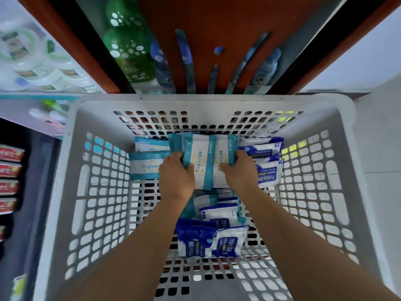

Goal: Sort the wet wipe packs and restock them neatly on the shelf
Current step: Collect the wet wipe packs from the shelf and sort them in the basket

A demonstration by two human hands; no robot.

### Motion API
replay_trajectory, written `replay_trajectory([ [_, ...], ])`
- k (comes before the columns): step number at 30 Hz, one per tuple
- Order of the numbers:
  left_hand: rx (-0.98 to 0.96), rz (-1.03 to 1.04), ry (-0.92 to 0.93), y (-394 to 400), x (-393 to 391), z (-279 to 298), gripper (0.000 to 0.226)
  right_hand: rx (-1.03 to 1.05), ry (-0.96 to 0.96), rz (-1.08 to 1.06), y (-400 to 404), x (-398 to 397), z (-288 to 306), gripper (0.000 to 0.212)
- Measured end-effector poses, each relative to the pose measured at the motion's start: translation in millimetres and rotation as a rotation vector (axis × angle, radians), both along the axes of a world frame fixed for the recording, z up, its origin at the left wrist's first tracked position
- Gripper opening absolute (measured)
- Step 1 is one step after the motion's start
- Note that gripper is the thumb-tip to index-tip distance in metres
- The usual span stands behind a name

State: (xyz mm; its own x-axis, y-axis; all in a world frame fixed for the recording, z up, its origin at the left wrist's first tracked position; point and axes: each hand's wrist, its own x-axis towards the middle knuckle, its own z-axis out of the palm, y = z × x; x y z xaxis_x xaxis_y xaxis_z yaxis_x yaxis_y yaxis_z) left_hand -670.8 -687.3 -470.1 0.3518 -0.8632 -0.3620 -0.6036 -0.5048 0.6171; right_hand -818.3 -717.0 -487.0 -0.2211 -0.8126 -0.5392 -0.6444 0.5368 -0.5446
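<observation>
Two hands are reaching down into a grey basket [99,213] and gripping a bunch of teal packs [207,161] from either side. Left hand [176,174] is curling its fingers [173,156] over the bunch's left edge, fingers pressed together, tips hidden behind the packs. Right hand [238,168] is doing the same on the right edge, fingers [239,154] bunched and wrapped round the pack side, thumb lying on the front face. Bunch is sitting between both sets of fingers, standing roughly upright on the basket floor near the far wall; cannot tell if it is lifted off the floor.

More teal packs [147,157] are lying flat just left of the left fingers, two visible, stacked toward the far wall. Blue packs [265,161] are leaning just right of the right fingers, touching or nearly touching that hand. Another heap of blue packs [211,240] is lying below the wrists, between the forearms, with some teal ones mixed under it.

Beyond the fingertips, past the basket rim, a shelf [195,22] with a brown back is showing green bottles [127,51] and blue bottles [265,68], all blurred. Far left of the left fingers, white tubs [32,61] and red packs [9,170] are sitting on other shelves.
</observation>
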Motion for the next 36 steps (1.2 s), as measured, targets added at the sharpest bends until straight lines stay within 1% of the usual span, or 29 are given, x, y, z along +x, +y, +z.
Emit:
replay_trajectory([
  [2,0.015,0.026,0.046,-0.3,2.2,5.2,0.021,-0.026,-0.043,0.003,-0.1,-1.0,6.9,0.019],
  [4,0.035,0.075,0.142,-0.8,4.4,10.2,0.018,-0.077,-0.082,-0.007,-0.2,-2.4,17.1,0.014],
  [7,0.052,0.200,0.421,-1.3,5.1,16.9,0.011,-0.113,-0.181,-0.044,0.9,4.9,33.8,0.017],
  [8,0.048,0.215,0.479,-1.3,5.0,20.0,0.011,-0.109,-0.218,-0.047,2.1,10.0,38.6,0.018],
  [10,0.026,0.237,0.552,-1.2,5.7,25.9,0.016,-0.090,-0.329,-0.073,5.6,21.3,46.1,0.027],
  [12,0.004,0.269,0.570,-0.4,10.4,29.7,0.024,-0.072,-0.439,-0.109,8.3,30.2,51.2,0.033],
  [14,-0.014,0.293,0.559,2.5,19.5,32.3,0.033,-0.074,-0.416,-0.058,9.2,35.4,51.5,0.029],
  [15,-0.025,0.261,0.500,4.1,25.9,33.5,0.037,-0.081,-0.385,-0.010,9.3,36.7,50.5,0.028],
  [18,-0.052,0.076,0.172,10.7,44.8,37.9,0.043,-0.063,-0.282,0.166,10.7,38.5,46.4,0.032],
  [22,-0.120,-0.063,-0.177,19.6,66.9,37.6,0.047,-0.093,-0.107,0.421,10.3,41.5,46.6,0.037],
  [23,-0.094,-0.125,-0.278,21.7,71.8,35.8,0.050,-0.098,-0.051,0.475,9.7,42.8,44.8,0.038],
  [26,0.068,-0.342,-0.546,27.2,79.2,28.2,0.061,-0.067,0.114,0.638,9.9,45.1,37.1,0.042],
  [28,0.135,-0.433,-0.635,27.7,79.2,22.0,0.061,-0.050,0.187,0.709,10.9,44.7,32.1,0.045],
  [30,0.174,-0.470,-0.687,24.5,80.0,15.2,0.061,-0.049,0.213,0.713,12.0,44.0,27.8,0.046],
  [32,0.201,-0.498,-0.716,20.0,79.6,9.6,0.058,-0.047,0.208,0.698,13.3,43.3,25.7,0.048],
  [36,0.192,-0.517,-0.753,10.3,81.0,-0.8,0.047,-0.074,0.187,0.684,14.3,40.2,22.8,0.047],
])
